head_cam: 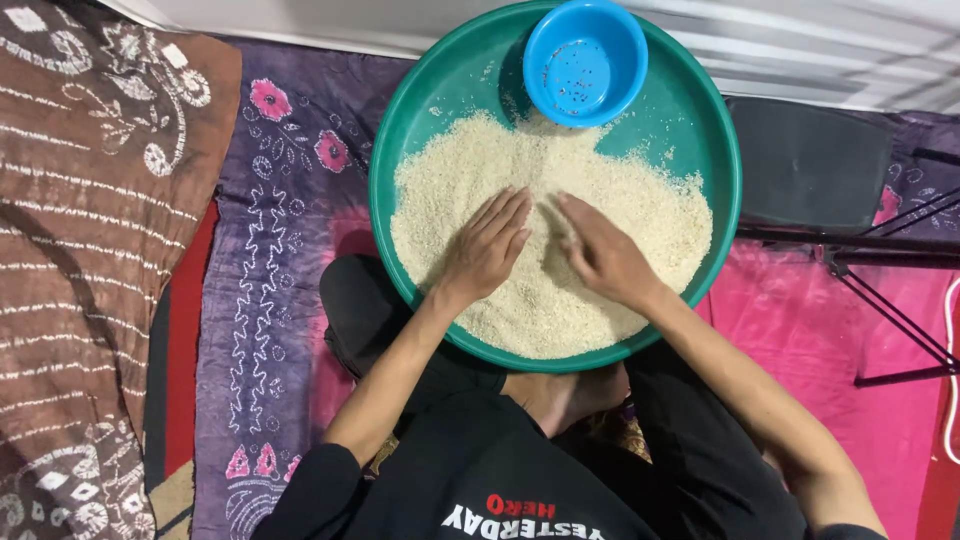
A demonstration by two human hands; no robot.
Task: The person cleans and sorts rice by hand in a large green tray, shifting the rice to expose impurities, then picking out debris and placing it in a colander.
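Green and round, the plastic tray [400, 140] rests on the seated person's lap, holding a broad heap of pale rice [620, 210]. From the head view, the left hand [487, 247] lies flat on the grains, fingers together. The right hand [600, 252] rests beside it, fingers loosely extended. At the tray's far edge sits a small blue bowl [585, 60].

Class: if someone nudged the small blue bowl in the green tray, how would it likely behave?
The blue bowl looks like thin plastic and holds only specks, so probably light. On the smooth green tray it would likely slide, not tip, given its wide, low shape.
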